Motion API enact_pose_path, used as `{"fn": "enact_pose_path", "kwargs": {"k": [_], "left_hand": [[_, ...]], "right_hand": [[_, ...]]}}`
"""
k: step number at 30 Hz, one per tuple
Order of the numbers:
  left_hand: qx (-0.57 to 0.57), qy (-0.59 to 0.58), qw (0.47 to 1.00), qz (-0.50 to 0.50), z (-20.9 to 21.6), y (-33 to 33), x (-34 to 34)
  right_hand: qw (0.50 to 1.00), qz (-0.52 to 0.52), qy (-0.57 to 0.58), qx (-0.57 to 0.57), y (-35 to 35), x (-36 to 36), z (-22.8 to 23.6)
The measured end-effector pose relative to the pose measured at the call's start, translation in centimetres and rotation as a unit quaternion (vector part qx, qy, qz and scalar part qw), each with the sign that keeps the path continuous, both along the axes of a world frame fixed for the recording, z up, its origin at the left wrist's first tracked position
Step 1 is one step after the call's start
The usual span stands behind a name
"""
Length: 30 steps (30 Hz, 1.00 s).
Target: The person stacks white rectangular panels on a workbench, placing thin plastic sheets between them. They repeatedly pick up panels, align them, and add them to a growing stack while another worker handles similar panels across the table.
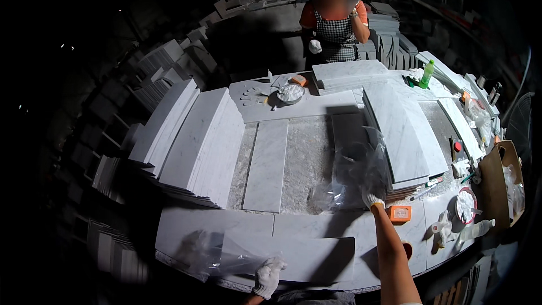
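Observation:
My left hand (270, 277), in a white knit glove, is at the near edge of the table, closed on a clear plastic bag (228, 254). That bag spreads leftward over a white marble slab (316, 254) lying flat in front of me. Reaching forward, my right hand (372, 198), gloved too, has its fingers on a second piece of clear plastic film (375, 164). The film stands up beside a stack of marble slabs (401, 135) and trails left across the table. Its folds partly hide the right fingers, which look closed on it.
Slab stacks (197, 147) stand left; a single slab (266, 164) lies mid-table. An orange box (400, 214) sits by my right forearm. Rightward are a bowl of white paste (466, 205), a clear bottle (477, 230) and a cardboard box (499, 175). A person (337, 28) in a checked apron stands opposite.

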<state>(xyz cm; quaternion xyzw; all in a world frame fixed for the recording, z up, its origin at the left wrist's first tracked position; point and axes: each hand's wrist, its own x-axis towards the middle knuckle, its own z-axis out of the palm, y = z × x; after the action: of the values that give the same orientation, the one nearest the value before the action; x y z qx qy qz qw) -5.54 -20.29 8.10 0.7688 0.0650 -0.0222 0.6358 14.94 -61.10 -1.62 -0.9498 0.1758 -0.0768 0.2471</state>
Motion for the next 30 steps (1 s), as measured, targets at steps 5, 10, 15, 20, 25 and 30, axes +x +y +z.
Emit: {"fn": "enact_pose_path", "kwargs": {"k": [5, 10, 15, 20, 25, 30], "left_hand": [[0.023, 0.02, 0.999, -0.033, -0.3, 0.0, 0.0], [0.146, -0.058, 0.981, -0.111, 0.8, 0.2, 0.5], [0.051, 0.011, 0.997, -0.061, 1.9, -0.6, 0.4], [0.0, 0.011, 1.0, -0.026, 0.5, -0.6, -0.1], [0.05, 0.002, 0.998, -0.039, 1.7, -0.9, 0.3], [0.062, 0.035, 0.997, -0.021, 1.7, -0.7, 0.4]], "right_hand": [[0.986, -0.007, 0.169, -0.008, 0.4, -2.2, 0.8], [0.996, -0.006, 0.011, -0.087, 1.8, -6.5, 3.0], [0.971, -0.038, -0.234, 0.008, 5.3, -8.5, 9.7], [0.937, 0.032, -0.33, -0.113, 6.1, -6.5, 12.9], [0.967, 0.073, -0.206, -0.129, 3.6, -2.8, 10.2], [0.985, 0.071, -0.091, 0.129, 1.1, 0.7, 3.2]]}}
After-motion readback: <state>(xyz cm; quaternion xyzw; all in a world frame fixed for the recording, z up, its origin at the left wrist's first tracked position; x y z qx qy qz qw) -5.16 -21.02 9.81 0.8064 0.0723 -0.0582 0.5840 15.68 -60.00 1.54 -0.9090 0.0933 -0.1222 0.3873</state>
